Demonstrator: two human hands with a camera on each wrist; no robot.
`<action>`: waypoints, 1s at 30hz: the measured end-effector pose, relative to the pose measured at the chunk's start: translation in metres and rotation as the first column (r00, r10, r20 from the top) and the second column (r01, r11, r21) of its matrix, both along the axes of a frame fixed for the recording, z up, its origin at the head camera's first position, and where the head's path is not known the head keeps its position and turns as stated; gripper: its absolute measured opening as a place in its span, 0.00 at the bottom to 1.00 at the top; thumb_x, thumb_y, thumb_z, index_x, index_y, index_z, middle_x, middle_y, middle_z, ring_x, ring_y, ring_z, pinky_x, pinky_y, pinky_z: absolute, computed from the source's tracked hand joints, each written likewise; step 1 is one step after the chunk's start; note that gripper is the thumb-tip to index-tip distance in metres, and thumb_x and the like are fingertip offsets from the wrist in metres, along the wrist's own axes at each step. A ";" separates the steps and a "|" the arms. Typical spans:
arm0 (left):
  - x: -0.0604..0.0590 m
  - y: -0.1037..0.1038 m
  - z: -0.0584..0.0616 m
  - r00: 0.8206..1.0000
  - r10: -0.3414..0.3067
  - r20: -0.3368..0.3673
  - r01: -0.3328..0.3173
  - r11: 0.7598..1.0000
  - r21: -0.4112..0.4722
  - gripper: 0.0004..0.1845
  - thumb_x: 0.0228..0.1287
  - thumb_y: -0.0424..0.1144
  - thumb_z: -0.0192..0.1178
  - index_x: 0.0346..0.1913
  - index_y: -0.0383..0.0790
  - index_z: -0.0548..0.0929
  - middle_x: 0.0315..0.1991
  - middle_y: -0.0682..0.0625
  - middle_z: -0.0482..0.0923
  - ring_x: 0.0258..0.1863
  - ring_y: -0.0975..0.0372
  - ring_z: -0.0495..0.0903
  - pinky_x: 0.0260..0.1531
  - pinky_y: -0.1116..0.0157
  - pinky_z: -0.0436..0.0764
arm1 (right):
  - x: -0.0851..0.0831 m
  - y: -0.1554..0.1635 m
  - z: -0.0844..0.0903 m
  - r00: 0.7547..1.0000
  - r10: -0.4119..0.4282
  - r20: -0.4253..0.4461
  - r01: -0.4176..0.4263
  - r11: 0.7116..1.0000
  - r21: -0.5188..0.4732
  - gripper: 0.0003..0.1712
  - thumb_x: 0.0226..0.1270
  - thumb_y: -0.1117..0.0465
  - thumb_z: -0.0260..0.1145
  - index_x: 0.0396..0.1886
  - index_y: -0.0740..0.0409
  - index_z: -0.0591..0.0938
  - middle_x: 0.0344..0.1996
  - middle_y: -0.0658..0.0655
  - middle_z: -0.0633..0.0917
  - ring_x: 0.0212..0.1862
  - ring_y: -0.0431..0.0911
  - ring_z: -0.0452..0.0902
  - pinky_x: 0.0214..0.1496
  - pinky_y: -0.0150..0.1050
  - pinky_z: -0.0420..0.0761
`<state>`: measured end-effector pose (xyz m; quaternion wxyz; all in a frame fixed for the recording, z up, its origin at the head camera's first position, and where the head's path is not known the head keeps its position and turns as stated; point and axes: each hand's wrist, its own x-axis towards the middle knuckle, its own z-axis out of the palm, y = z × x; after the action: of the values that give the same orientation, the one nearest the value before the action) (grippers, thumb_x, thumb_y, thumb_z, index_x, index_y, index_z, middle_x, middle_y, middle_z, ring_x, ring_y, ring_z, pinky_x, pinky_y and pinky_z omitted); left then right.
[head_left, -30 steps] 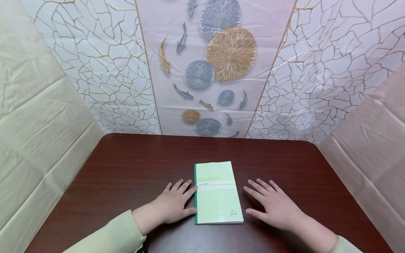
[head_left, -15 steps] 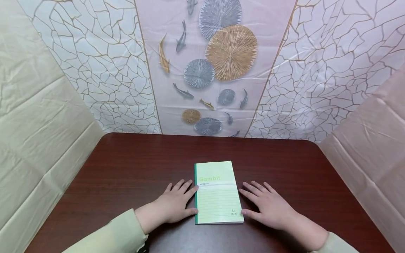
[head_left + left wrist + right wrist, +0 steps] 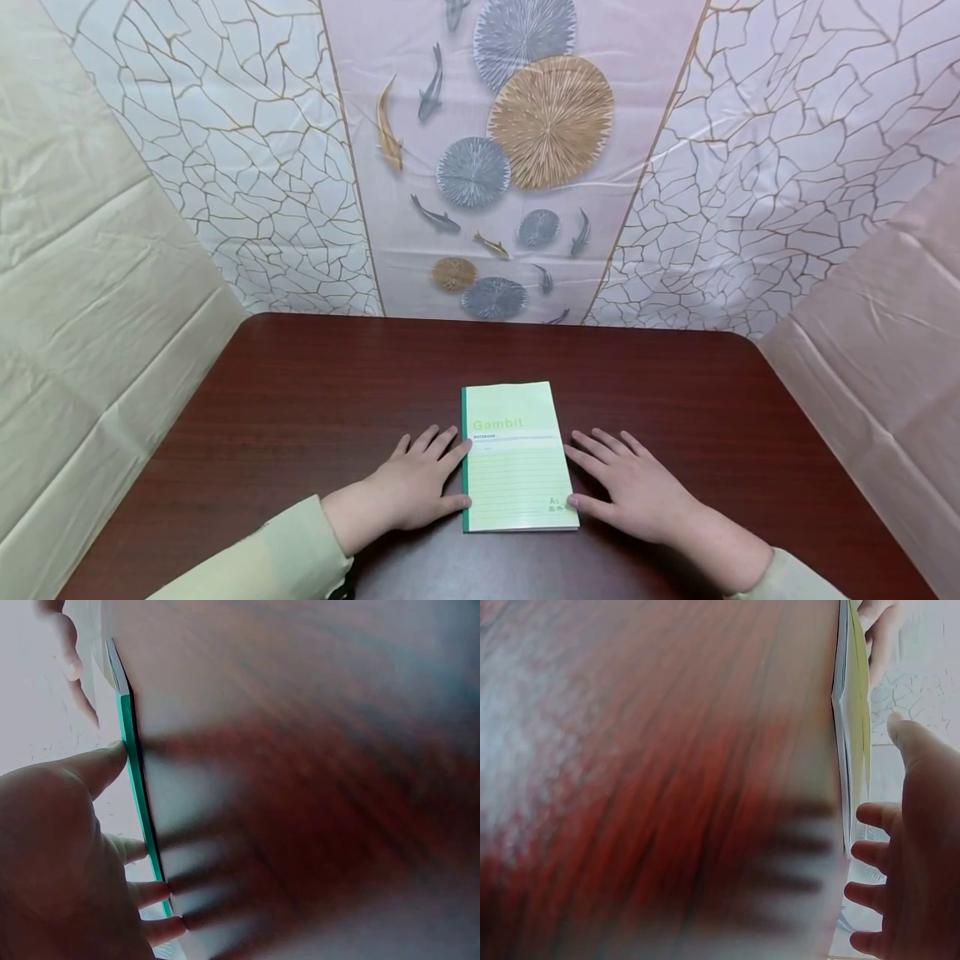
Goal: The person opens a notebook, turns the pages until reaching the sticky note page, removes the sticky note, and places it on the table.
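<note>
A pale green notebook (image 3: 517,475) with a dark green spine lies closed on the table, its cover printed "Gambit". My left hand (image 3: 416,483) is spread flat on its left, thumb and index fingertips right at the spine (image 3: 135,772). On the other side my right hand (image 3: 637,487) is spread too, with its thumb and index fingertips at the notebook's right edge. In the right wrist view the page edges (image 3: 841,735) show beside the spread fingers of the right hand (image 3: 930,847). Neither hand curls round the notebook.
The dark red-brown wooden table (image 3: 337,375) has rounded far corners. Behind it hangs a patterned curtain (image 3: 480,242) with fish and round leaf shapes. Beige cloth panels (image 3: 97,333) flank the table on both sides.
My right hand has moved left, from apart from the notebook to its right edge. My left hand and the notebook stay almost where they were.
</note>
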<state>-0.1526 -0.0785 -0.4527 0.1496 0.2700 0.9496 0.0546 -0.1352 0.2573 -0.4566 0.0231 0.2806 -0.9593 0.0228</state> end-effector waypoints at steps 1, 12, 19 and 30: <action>0.000 0.000 0.000 1.000 0.000 0.001 0.000 1.000 -0.001 0.42 0.68 0.68 0.50 0.78 0.54 0.56 0.78 0.48 0.51 0.77 0.48 0.50 0.69 0.40 0.56 | 0.000 0.000 0.000 1.000 0.001 0.000 -0.001 1.000 -0.001 0.44 0.67 0.25 0.49 0.72 0.47 0.72 0.71 0.53 0.70 0.72 0.57 0.62 0.71 0.62 0.56; 0.001 0.000 0.003 1.000 -0.002 0.008 0.002 1.000 -0.006 0.42 0.68 0.68 0.50 0.79 0.53 0.56 0.78 0.47 0.51 0.77 0.48 0.50 0.69 0.40 0.56 | 0.000 0.000 0.000 1.000 -0.001 -0.004 0.001 1.000 0.006 0.45 0.67 0.25 0.49 0.74 0.45 0.69 0.72 0.52 0.69 0.73 0.57 0.62 0.71 0.62 0.56; 0.001 0.000 0.003 1.000 0.000 0.011 0.000 1.000 -0.001 0.42 0.68 0.68 0.50 0.79 0.53 0.56 0.78 0.47 0.51 0.77 0.48 0.50 0.69 0.40 0.56 | -0.001 0.001 0.000 1.000 -0.003 -0.006 0.003 1.000 0.008 0.45 0.66 0.24 0.49 0.74 0.45 0.69 0.72 0.52 0.69 0.73 0.56 0.61 0.72 0.62 0.56; -0.002 0.000 -0.001 1.000 0.004 0.017 -0.004 1.000 -0.014 0.42 0.68 0.69 0.49 0.79 0.55 0.54 0.79 0.48 0.49 0.77 0.49 0.48 0.69 0.40 0.54 | 0.000 0.001 0.003 1.000 -0.002 0.005 0.002 1.000 -0.010 0.45 0.67 0.25 0.49 0.75 0.45 0.68 0.72 0.52 0.68 0.73 0.56 0.61 0.72 0.62 0.56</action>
<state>-0.1545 -0.0789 -0.4535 0.1596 0.2665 0.9492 0.0509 -0.1355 0.2579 -0.4534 0.0221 0.2793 -0.9595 0.0281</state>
